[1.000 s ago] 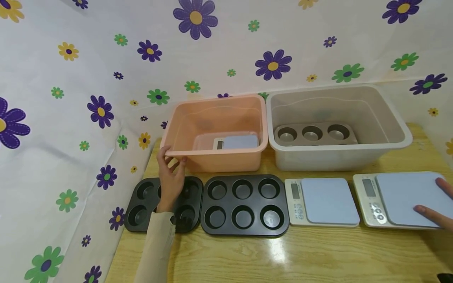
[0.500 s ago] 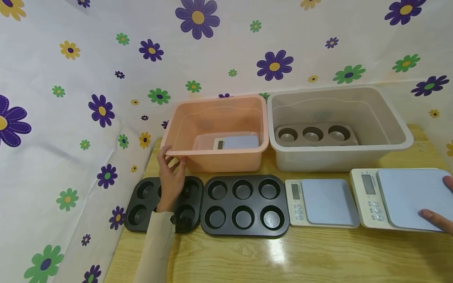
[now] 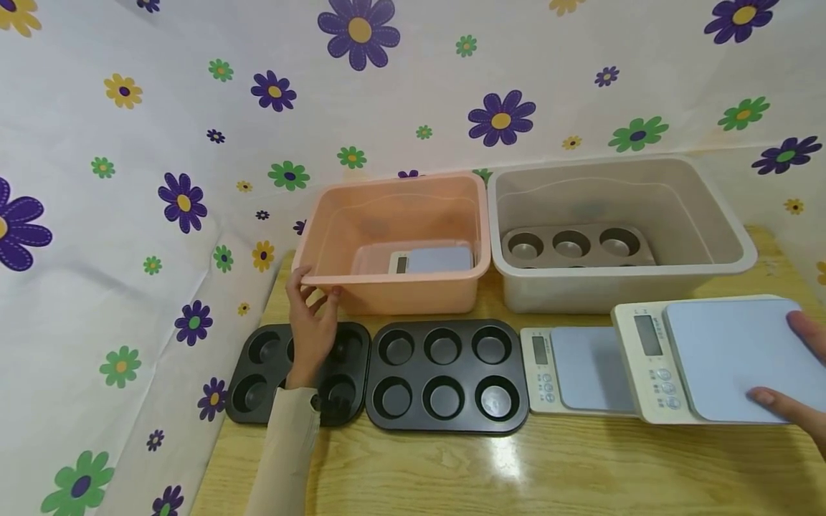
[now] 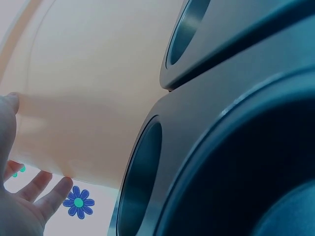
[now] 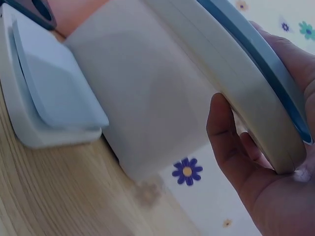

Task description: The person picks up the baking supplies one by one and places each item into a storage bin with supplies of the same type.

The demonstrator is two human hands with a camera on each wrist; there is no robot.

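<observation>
My right hand (image 3: 800, 401) grips a white kitchen scale (image 3: 652, 380) by its right end, thumb on the pale blue top (image 3: 729, 358). The scale is raised and overlaps a second kitchen scale (image 3: 542, 380) lying on the table. In the right wrist view, a finger (image 5: 224, 128) bends against the held scale's (image 5: 231, 73) underside. My left hand (image 3: 312, 333) holds the front left corner of a pink plastic bin (image 3: 406, 295), thumb at the front wall and other fingers around the side. Inside that bin lies another kitchen scale (image 3: 439, 259).
A beige bin (image 3: 594, 290) with a brown muffin pan (image 3: 555, 254) inside stands right of the pink one. Two dark muffin pans, the left one (image 3: 241, 373) partly under my left arm and the other (image 3: 445, 423) beside it, lie on the wooden table (image 3: 452, 476).
My right hand has lifted the kitchen scale off the table and carried it leftward, partly over the neighbouring scale. The left hand stays at the pink bin's corner.
</observation>
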